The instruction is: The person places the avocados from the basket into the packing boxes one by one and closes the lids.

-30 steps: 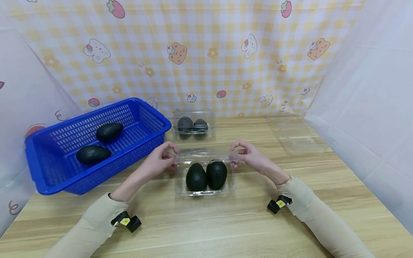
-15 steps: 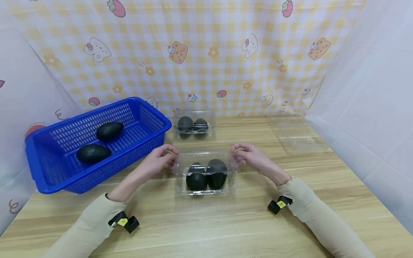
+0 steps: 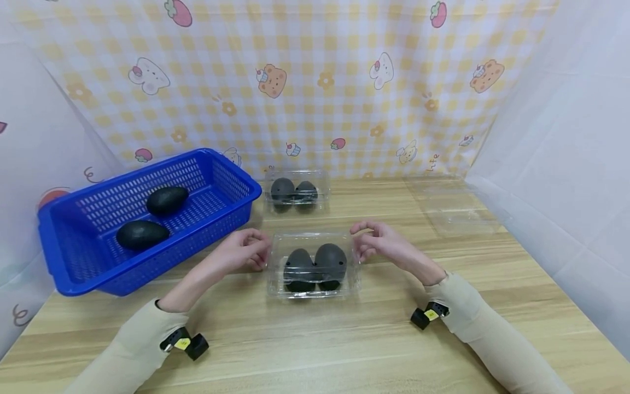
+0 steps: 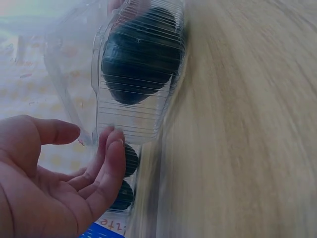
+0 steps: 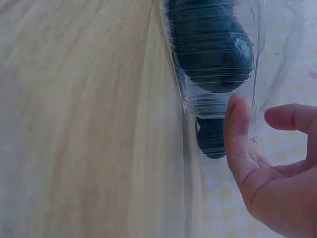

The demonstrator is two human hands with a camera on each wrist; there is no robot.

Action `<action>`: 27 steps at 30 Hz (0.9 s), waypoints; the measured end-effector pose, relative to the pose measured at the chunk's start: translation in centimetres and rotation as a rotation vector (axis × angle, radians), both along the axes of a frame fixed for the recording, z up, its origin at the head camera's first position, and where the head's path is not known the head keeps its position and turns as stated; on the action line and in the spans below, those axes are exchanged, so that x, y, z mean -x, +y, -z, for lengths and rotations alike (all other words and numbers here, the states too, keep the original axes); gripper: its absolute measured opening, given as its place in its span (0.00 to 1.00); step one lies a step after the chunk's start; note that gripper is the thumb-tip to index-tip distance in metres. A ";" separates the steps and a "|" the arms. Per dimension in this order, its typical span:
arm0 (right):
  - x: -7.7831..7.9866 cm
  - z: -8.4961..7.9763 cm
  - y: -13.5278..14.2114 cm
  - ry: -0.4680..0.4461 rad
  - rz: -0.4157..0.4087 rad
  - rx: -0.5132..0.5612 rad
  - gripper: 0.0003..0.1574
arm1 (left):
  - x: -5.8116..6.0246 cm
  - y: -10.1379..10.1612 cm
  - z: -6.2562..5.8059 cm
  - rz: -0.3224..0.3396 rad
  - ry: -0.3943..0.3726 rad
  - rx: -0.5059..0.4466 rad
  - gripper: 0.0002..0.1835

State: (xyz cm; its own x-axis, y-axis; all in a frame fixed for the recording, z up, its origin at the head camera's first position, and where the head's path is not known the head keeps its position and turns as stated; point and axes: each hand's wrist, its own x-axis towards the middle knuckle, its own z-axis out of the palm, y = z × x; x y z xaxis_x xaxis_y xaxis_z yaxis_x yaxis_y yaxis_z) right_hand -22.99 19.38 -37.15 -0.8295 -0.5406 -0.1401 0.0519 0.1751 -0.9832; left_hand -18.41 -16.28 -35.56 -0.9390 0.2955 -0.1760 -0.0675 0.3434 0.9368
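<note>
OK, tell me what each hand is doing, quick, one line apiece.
Left hand: open, holding nothing, beside the clear plastic clamshell.
Right hand: open, holding nothing, at the clamshell's other side.

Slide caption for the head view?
Left hand and right hand flank a clear container of two avocados; blue basket at left.

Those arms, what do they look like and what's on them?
The left sleeve and right sleeve are long, plain and beige. Each has a black strap, a stubby black gadget and a yellow label with marks too small to read. The left grip and right grip wear no gloves.
</note>
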 end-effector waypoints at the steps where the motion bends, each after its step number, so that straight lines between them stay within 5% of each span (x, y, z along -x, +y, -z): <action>1: 0.0 0.0 0.0 -0.001 -0.007 -0.015 0.24 | -0.1 -0.1 0.0 0.014 -0.009 0.004 0.18; 8: -0.4 -0.2 0.3 0.010 -0.054 -0.063 0.19 | -0.4 -0.7 0.1 0.104 -0.027 -0.011 0.18; 14: -0.6 -0.1 0.3 0.006 -0.060 -0.061 0.17 | -0.7 -0.5 0.1 0.096 -0.034 -0.029 0.17; 27: -0.9 -0.5 0.1 0.035 0.024 -0.067 0.29 | -0.8 -0.4 0.4 0.088 0.026 -0.044 0.28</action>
